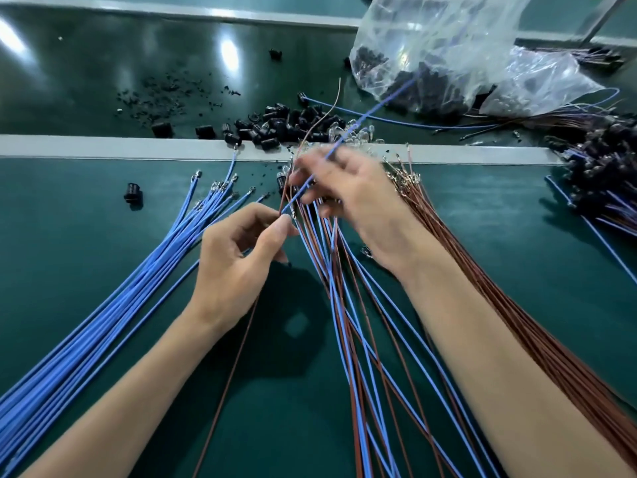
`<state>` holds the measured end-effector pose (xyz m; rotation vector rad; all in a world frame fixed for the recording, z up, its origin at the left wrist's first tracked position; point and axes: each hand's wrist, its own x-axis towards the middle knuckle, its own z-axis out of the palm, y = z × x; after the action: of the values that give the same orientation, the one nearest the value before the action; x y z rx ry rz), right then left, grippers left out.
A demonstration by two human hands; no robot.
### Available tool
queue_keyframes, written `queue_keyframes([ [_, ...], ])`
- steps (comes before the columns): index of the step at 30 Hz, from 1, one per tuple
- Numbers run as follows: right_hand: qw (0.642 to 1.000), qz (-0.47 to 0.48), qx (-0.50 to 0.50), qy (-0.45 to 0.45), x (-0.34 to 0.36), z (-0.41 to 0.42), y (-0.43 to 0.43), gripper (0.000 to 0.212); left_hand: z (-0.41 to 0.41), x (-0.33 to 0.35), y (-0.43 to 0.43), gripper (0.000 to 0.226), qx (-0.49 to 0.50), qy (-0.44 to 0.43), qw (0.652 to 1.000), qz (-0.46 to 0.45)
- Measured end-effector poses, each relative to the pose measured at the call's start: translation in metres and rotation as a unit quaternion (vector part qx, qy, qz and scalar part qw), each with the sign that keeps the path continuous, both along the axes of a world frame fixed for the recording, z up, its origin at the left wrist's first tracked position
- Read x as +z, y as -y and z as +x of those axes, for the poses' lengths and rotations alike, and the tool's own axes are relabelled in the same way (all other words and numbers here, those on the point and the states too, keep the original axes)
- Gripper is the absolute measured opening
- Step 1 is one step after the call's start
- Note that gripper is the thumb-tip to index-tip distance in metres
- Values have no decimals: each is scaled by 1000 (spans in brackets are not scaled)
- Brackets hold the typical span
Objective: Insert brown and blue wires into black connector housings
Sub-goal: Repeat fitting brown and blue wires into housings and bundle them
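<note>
glossy green mat (103, 81), crinkled clear plastic bag (448, 39)

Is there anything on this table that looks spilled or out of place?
Yes. Small black crumbs lie scattered over the dark green belt at the upper left, like broken bits. One black connector housing lies alone, apart from the black housing pile.

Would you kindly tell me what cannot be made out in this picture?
Head view:
Right hand: motion blur hides its grip.
Left hand: pinched blue wire's terminal too small.
Plastic bag: creases veil the dark parts inside.
Blue wire bundle: near ends cut off at bottom-left edge.
</note>
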<state>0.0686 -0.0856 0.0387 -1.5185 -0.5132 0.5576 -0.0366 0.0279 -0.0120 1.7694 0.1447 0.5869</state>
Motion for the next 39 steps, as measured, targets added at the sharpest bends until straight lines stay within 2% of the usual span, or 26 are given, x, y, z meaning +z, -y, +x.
queue_keyframes([
  [2, 997, -36, 41, 50, -5, -9, -6, 22, 0, 1, 0, 24, -2, -3, 1000, -3],
  [5, 997, 10, -75, 21, -5, -9, -11, 25, 1, 1, 0, 29, -3, -15, 1000, 8],
  [7, 993, 46, -107, -20, -5, -5, -9, 25, 1, 1, 0, 26, 2, -20, 1000, 15],
  [9, 997, 43, -53, -42, -6, -3, -7, 21, 2, 1, -1, 20, 12, -24, 1000, 15],
  [12, 1000, -14, 11, 9, -9, -4, -7, 17, 2, 2, 0, 17, 22, -28, 999, 7],
  [14, 998, 0, -34, 44, -6, -1, -6, 21, 1, 2, 0, 18, 22, -32, 999, 3],
  [18, 985, 93, -132, 58, 3, 9, 4, 23, 1, 2, 1, 21, 17, -31, 999, 5],
  [20, 987, 109, -106, 58, 5, 10, 6, 22, 2, 3, 2, 21, 14, -29, 999, 3],
  [24, 994, 80, -33, 73, 4, 3, 2, 22, 1, 2, 2, 20, 3, -30, 1000, -6],
  [32, 993, 61, -33, 92, 1, 6, 4, 20, 1, 3, 1, 9, 4, -23, 1000, -7],
  [39, 994, 16, 16, 104, -3, 6, 1, 19, 0, 3, 1, 8, 0, -32, 999, 21],
])
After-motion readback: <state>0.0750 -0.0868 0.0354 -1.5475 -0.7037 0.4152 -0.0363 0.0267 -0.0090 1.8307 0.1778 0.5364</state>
